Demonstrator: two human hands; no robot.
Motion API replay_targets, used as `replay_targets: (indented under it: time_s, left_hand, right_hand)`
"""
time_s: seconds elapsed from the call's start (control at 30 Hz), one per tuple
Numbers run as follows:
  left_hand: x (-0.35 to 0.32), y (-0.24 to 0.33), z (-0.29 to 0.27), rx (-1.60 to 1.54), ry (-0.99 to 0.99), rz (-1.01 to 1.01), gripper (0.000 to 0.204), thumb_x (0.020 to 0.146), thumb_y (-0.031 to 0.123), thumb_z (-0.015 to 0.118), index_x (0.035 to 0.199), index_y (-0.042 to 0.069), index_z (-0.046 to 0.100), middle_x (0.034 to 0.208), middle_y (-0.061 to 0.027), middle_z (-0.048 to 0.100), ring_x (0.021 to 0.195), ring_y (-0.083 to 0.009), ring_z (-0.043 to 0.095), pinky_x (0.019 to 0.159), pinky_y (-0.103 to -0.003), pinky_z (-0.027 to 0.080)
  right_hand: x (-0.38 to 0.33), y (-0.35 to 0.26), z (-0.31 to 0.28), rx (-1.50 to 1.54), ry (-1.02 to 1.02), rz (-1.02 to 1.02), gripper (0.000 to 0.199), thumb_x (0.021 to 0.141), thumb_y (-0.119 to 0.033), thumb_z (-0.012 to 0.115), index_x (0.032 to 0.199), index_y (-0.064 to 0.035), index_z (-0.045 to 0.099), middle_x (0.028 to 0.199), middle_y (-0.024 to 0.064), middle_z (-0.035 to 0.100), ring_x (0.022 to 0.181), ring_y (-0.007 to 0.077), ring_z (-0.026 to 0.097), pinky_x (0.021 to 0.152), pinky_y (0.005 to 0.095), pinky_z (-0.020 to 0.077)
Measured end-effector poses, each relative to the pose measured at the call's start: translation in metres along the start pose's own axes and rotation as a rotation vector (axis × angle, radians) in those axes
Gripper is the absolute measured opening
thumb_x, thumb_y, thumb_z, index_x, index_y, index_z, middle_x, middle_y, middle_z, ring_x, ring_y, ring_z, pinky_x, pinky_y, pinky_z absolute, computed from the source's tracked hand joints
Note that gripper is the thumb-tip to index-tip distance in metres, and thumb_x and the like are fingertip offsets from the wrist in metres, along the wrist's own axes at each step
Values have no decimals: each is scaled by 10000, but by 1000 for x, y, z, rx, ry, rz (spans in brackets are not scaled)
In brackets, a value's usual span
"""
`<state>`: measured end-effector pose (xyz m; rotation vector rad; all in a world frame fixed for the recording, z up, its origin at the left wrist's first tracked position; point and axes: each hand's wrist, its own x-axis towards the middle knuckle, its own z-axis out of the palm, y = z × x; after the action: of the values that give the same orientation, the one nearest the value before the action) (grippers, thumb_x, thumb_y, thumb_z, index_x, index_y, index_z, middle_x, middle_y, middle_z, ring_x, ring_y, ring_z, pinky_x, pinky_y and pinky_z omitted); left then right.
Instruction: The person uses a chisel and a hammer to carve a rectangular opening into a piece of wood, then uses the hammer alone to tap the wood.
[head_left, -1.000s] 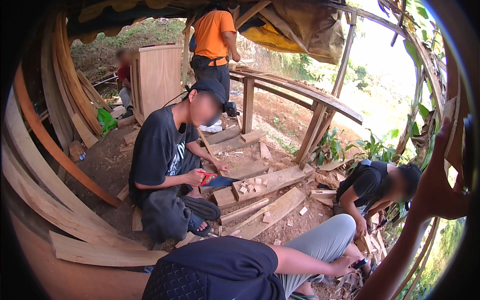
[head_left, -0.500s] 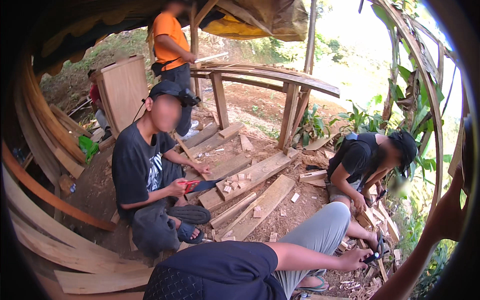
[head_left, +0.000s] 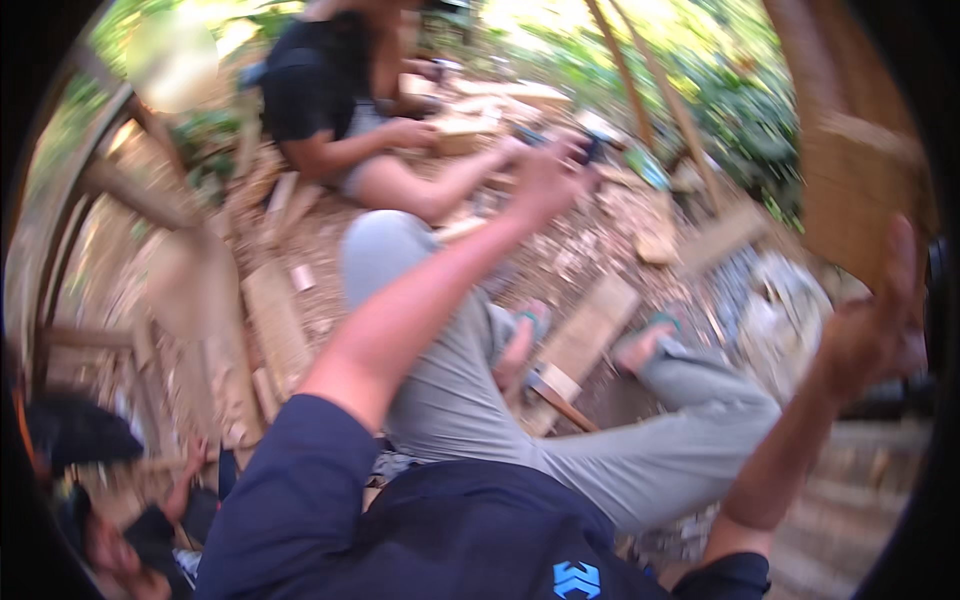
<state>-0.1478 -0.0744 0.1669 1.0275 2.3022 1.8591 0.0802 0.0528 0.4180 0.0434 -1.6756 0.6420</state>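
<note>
The left hand [head_left: 552, 182] grasps a dark object [head_left: 597, 150]; the right hand [head_left: 878, 330] is at a wooden board [head_left: 862, 195]'s lower edge, grip impossible to tell.

The brown dirt ground [head_left: 575, 262] is messy with little wood chips [head_left: 640, 218]. A flat board [head_left: 588, 332] lies in the middle, and more boards [head_left: 277, 322] lie on the left. On the right sits a crumpled, whitish bundle [head_left: 785, 312].

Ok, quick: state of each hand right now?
Left hand: seems closed around a small dark object, too blurred to identify.
Right hand: at the lower end of a wooden piece; whether gripping it cannot be told.
</note>
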Motion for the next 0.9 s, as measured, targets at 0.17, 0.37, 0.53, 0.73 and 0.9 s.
replay_targets:
  time_s: [0.17,0.37,0.53,0.73,0.9]
  left_hand:
    - [15,-20,31,-220,128,-153,367,891,163,790,1168,-1,613,960,-113,755,756,-169,722,616,-297,551]
    - [-6,-26,59,-192,83,-244,324,914,138,766,1164,2,610,936,-92,745,731,-128,699,550,-269,500]
    - [7,-28,71,-222,95,-214,369,898,142,785,1185,0,604,1013,-122,740,846,-172,729,644,-287,572]
    - [3,1,91,-188,40,-147,415,920,138,765,1241,-16,553,1082,-129,702,853,-166,709,568,-271,579]
    - [-4,1,75,-199,10,-194,391,938,137,745,1236,-7,536,1135,-133,666,889,-183,705,590,-284,609]
  right_hand:
    - [-102,68,-57,238,232,1011,451,825,-168,829,1150,25,585,1053,102,665,940,186,670,908,318,534]
    - [-298,143,-97,286,608,1567,589,875,-275,748,1306,50,511,1202,168,633,1093,295,672,920,417,570]
    - [-384,156,-65,297,661,1736,579,871,-284,719,1303,38,508,1216,172,633,1031,275,687,797,410,578]
    - [-477,168,-55,252,505,1990,808,864,-391,752,1469,10,398,1405,178,542,1289,346,524,1067,501,416]
    - [-489,150,-46,-572,-435,2073,878,807,-433,780,1503,-47,410,1509,245,417,1402,424,370,1145,465,341]
